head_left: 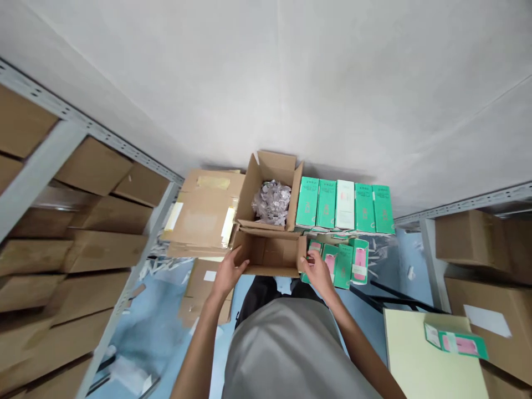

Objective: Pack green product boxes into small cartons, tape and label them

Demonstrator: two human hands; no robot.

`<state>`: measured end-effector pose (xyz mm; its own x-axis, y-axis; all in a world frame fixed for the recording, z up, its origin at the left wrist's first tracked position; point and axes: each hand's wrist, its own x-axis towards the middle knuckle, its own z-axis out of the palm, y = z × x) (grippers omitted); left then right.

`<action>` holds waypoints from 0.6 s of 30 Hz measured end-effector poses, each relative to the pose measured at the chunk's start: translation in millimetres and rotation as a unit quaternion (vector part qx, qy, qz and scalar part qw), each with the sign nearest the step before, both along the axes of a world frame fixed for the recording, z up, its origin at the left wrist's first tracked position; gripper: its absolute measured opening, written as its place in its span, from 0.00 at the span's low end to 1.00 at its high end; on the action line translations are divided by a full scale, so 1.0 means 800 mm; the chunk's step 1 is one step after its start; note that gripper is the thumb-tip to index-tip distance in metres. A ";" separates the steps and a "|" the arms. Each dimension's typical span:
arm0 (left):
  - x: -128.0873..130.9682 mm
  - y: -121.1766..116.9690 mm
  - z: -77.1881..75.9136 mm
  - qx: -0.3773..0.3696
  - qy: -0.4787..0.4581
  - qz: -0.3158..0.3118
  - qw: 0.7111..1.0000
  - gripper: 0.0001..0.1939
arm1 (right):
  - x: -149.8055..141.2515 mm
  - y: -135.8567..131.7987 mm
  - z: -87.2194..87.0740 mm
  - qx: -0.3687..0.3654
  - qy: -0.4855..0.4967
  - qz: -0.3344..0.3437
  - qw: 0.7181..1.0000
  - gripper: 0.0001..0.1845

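Note:
An open cardboard box [272,270] with nothing visible inside is in front of me. My left hand [228,271] grips its left end, thumb along the near side and fingers toward the far corner. At the opposite end, my right hand [318,272] is closed on the right wall. Just behind stands a larger open carton [245,200] holding crumpled clear plastic packets [272,202]. Close to my right hand are several green boxes with pink panels [359,263].
Flattened cardboard sheets [205,213] lie stacked at left. A row of green boxes [364,208], one white box [344,204] among them, stands right. Carton-filled shelves [89,244] flank both sides. One green-and-pink box [457,342] lies on a pale yellow surface [428,366].

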<state>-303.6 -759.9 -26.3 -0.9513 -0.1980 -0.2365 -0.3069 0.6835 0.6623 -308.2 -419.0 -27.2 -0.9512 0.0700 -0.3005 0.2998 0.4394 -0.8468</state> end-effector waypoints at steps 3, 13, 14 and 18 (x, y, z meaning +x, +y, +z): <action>0.001 -0.010 0.009 -0.037 0.009 -0.049 0.998 0.28 | -0.003 -0.004 0.036 0.038 0.051 -0.026 0.998 0.23; -0.060 0.001 0.075 -0.150 0.214 -0.174 0.949 0.34 | -0.064 -0.109 0.181 0.181 0.203 0.038 0.961 0.23; -0.068 0.002 0.071 -0.157 0.212 -0.193 0.945 0.37 | -0.082 -0.126 0.188 0.198 0.197 0.060 0.958 0.20; -0.086 -0.004 0.040 -0.146 0.211 -0.238 0.937 0.44 | -0.178 -0.190 0.184 0.308 0.067 0.189 0.930 0.15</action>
<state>-372.3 -763.0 5.6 -0.9449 0.2741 0.1790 0.3253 0.8477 0.4191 -450.3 -571.2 120.4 -0.9690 -0.1568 -0.1908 -0.0641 0.9059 -0.4187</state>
